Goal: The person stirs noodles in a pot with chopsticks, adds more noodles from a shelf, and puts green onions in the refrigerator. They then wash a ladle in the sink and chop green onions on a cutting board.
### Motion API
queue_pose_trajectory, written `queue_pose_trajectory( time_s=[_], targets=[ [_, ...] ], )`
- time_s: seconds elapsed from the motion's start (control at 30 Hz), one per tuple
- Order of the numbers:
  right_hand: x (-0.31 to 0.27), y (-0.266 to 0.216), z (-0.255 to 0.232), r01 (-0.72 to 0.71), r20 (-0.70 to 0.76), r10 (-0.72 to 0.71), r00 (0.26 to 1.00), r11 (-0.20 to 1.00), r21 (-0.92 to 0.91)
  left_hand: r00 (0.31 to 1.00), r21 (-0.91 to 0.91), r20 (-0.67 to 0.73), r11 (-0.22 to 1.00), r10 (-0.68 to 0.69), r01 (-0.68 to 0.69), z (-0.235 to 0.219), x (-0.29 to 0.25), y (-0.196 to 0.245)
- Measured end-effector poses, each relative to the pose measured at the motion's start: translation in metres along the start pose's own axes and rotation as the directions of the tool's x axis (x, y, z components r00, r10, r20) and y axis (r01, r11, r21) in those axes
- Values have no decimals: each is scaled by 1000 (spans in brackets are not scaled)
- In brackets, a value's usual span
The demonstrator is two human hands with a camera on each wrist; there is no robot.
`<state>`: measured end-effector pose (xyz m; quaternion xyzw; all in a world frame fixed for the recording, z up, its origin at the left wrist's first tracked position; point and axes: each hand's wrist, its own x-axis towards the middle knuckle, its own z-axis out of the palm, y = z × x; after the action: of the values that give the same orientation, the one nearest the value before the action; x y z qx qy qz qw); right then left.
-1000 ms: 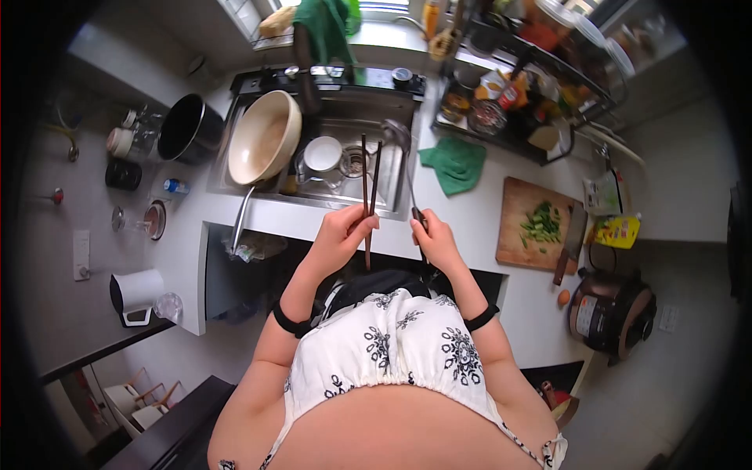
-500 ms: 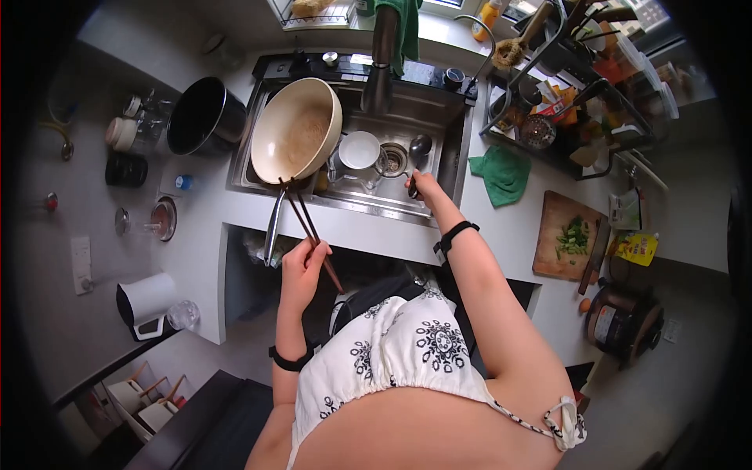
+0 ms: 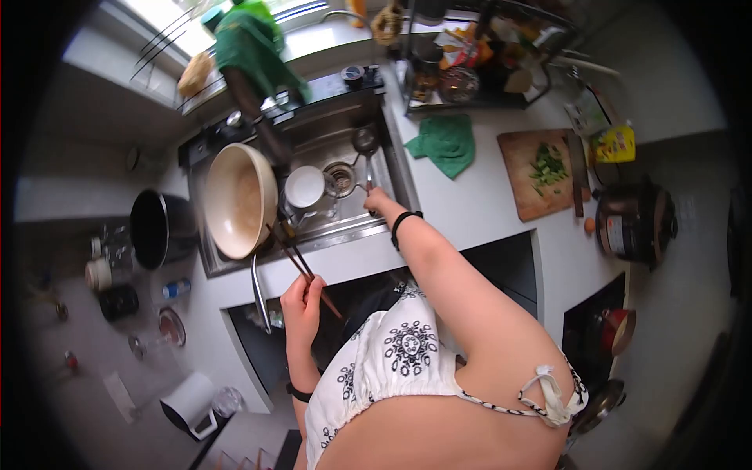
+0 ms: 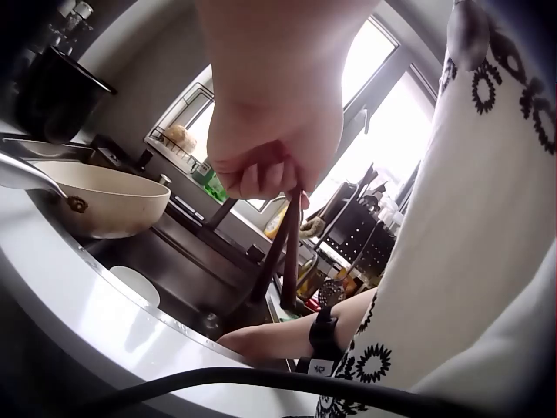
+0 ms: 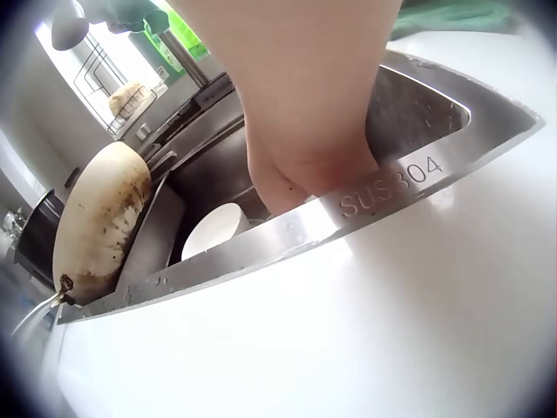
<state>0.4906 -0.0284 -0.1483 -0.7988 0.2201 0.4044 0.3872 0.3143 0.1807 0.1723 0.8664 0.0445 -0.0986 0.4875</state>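
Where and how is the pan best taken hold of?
Grip the pan by its handle, probably from the person's side, with fingers wrapped around the outer half. It is slim and juts past the front rim of the sink toward the person, while the bowl is wide and tilted. The left hand is nearest, but would likely need to free itself of the chopsticks first.

Shiny metal sink point(image 3: 395, 168), matt wood board point(image 3: 521, 176), cloth point(image 3: 448, 145) w/ rough look.
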Motion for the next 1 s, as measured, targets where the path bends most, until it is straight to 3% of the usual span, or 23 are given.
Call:
queue_pose_trajectory(
  time_s=[0.1,0.17,0.2,0.23,0.3,0.37,0.4,0.43,0.53,0.63,0.73,0.77,0.8,0.87,0.9,0.93,0.97,1.0],
  targets=[
    [-1,1,1,-66,47,69,997,995,-70,997,20,75,1000,15,-17,10,7,3],
    [20,23,13,40,14,-40,999,998,52,992,55,126,998,8,-15,16,10,6],
    [-6,3,-1,12,30,-11,999,999,-33,989,58,149,998,16,-25,21,12,8],
    [34,28,20,140,-102,-136,985,990,35,986,62,161,996,48,-58,25,14,12],
    [-41,-6,-16,212,-127,-215,968,976,-40,977,61,191,993,90,-103,36,17,18],
    [-71,-8,-28,378,-200,-371,907,926,-4,968,-22,238,997,82,-79,46,23,20],
    [-95,-2,-35,534,-291,-479,828,833,147,962,-17,264,998,69,-67,53,26,25],
    [-117,3,-41,579,-379,-492,784,799,163,955,-22,285,996,86,-83,63,31,25],
    [-194,34,-76,621,-289,-564,773,583,524,942,-144,315,987,119,-76,98,48,36],
    [-263,83,-112,672,-420,-527,739,530,518,891,-177,399,972,216,-156,141,65,67],
    [-295,138,-149,730,-601,-434,671,527,435,823,-162,507,966,256,-200,190,80,95],
    [-308,153,-172,679,-639,-378,670,660,321,792,-127,551,964,265,-234,206,86,104],
    [-313,171,-189,653,-713,-305,631,705,277,782,-91,548,951,295,-295,223,91,110],
    [-308,215,-224,599,-853,-222,472,790,126,763,-45,564,934,316,-354,263,100,111],
    [-298,238,-241,517,-909,-181,376,855,44,752,-12,603,946,265,-324,280,105,113],
    [-298,259,-263,436,-911,-184,370,900,-5,743,-9,639,968,198,-250,299,108,115],
    [-293,276,-281,309,-937,-147,317,950,-45,728,-3,673,985,131,-175,317,113,116],
    [-289,293,-298,218,-945,-153,289,972,-90,715,41,687,976,128,-214,336,122,114]
  ],
)
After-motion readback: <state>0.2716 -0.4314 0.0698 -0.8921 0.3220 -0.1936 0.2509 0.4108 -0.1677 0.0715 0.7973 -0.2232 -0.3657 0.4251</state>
